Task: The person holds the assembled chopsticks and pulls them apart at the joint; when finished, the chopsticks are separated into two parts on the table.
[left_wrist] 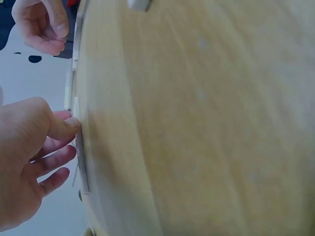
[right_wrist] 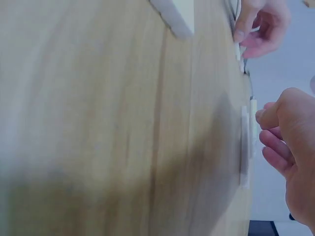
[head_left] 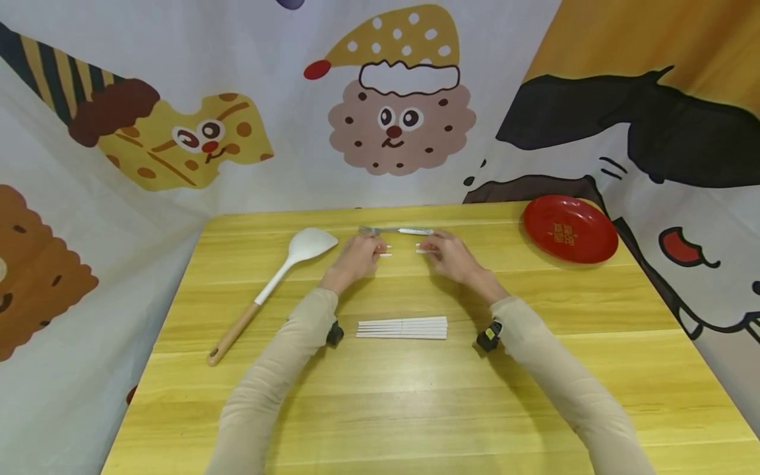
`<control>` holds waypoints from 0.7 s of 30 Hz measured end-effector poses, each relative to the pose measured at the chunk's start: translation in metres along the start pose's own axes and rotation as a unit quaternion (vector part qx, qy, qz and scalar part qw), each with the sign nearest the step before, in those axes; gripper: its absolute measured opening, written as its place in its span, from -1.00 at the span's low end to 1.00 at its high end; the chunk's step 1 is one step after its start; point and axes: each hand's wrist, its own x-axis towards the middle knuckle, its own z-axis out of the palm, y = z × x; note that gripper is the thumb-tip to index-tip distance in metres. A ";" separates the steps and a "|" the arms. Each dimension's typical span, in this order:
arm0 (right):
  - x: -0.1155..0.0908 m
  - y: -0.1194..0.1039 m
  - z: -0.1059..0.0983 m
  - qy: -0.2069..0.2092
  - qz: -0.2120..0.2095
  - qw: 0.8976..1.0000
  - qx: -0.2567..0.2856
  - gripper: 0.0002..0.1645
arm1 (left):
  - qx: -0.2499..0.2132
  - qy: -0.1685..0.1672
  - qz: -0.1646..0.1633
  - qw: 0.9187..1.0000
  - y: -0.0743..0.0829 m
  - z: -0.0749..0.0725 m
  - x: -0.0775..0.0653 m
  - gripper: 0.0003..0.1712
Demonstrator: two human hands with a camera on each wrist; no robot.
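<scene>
A row of white sticks lies aligned on the worktop, seemingly done; beyond, the left hand pinches another stick, apparently unsettled. Whether the right hand grips anything is unclear.

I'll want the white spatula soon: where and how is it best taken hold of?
Probably grip the spatula by its wooden handle, with fingers wrapped across it from the near left. The handle is long and slim and points that way, while the broad blade lies farther back. The left sleeve crowds its right side.
</scene>
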 end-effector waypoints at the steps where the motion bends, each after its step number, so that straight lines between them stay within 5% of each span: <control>1: -0.002 -0.002 0.000 0.006 -0.008 1.000 0.002 -0.75 | 0.006 0.006 0.005 1.000 0.001 0.000 -0.001 -0.70; 8: -0.018 -0.030 -0.008 0.009 -0.016 0.999 0.041 -0.74 | -0.001 0.027 0.043 0.999 0.010 -0.008 -0.021 -0.78; 15: -0.041 -0.058 -0.012 -0.060 -0.008 0.996 0.061 -0.70 | -0.050 -0.053 0.062 0.995 0.030 -0.020 -0.054 -0.76; 21: -0.055 -0.073 -0.008 -0.096 -0.024 0.994 0.053 -0.68 | -0.088 -0.090 0.069 0.990 0.042 -0.020 -0.074 -0.75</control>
